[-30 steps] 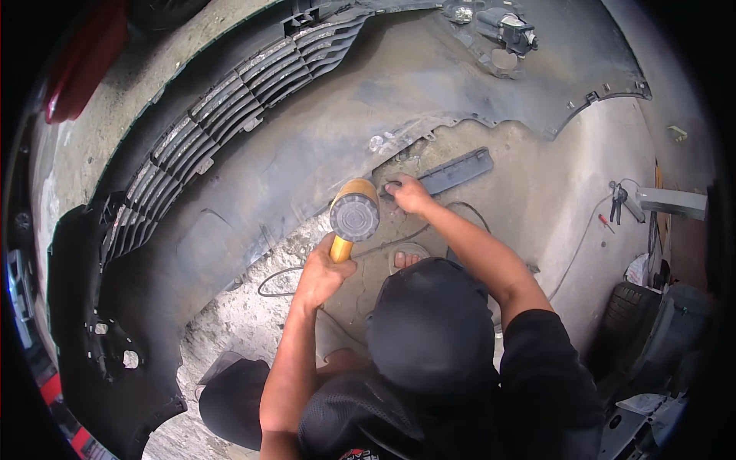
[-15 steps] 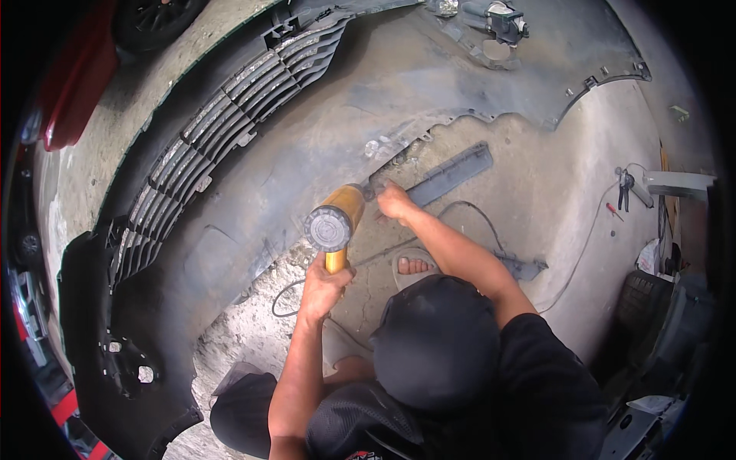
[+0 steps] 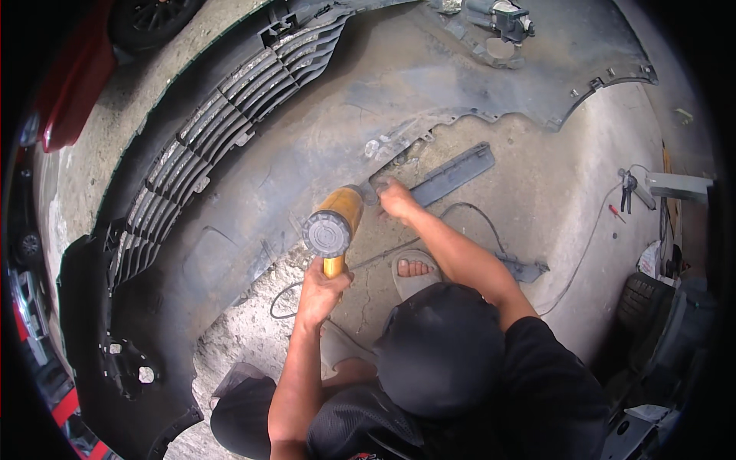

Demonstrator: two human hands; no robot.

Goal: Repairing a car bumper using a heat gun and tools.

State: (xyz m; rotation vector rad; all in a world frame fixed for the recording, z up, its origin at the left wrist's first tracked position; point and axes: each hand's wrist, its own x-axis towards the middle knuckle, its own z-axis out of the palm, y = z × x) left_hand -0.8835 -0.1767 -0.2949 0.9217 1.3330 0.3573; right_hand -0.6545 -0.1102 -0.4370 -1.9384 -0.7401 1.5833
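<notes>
Yellow heat gun (image 3: 342,212), near the edge of a dark bumper (image 3: 307,138); handle gripped in left hand (image 3: 322,290), apparently to aim the nozzle (image 3: 369,193). Right hand (image 3: 396,201): beside nozzle, grip cannot be told.

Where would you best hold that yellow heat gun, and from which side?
Probably by its yellow handle, from the person's side, as the left hand does: the handle juts toward the person from the thick barrel, while the dark nozzle points away toward the right hand.
</notes>
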